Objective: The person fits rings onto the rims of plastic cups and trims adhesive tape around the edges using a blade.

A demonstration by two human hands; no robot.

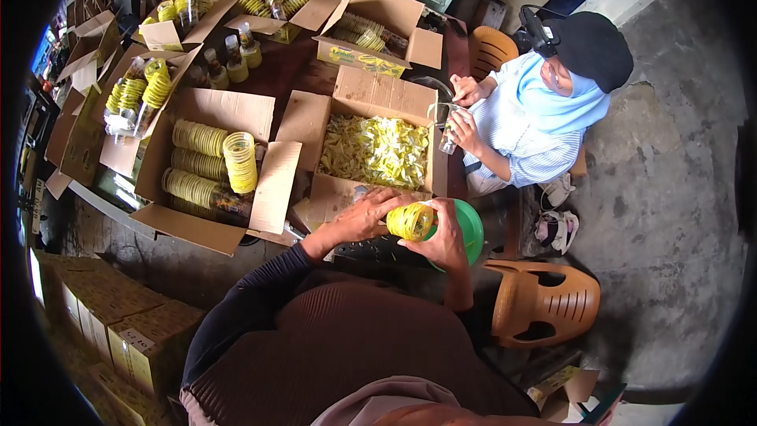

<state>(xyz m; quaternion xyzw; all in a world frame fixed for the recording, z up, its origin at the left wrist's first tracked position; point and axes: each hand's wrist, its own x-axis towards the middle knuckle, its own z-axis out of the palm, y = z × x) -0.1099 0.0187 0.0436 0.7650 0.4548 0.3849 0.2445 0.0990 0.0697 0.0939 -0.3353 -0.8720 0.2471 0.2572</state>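
A short stack of yellow-printed plastic cups lies sideways between my hands, its round end turned to the right. My left hand holds the left side, fingers curled over the top. My right hand grips the right end, thumb beneath and fingers around the rim. Under my right hand is a green basin, partly hidden. Just beyond my hands, an open carton holds a heap of yellow and clear plastic scraps.
Left stands an open carton with rows of stacked cups. More cup-filled cartons and several upright cups are farther back. Across the right corner, a person handles a small clear item. An orange chair stands right.
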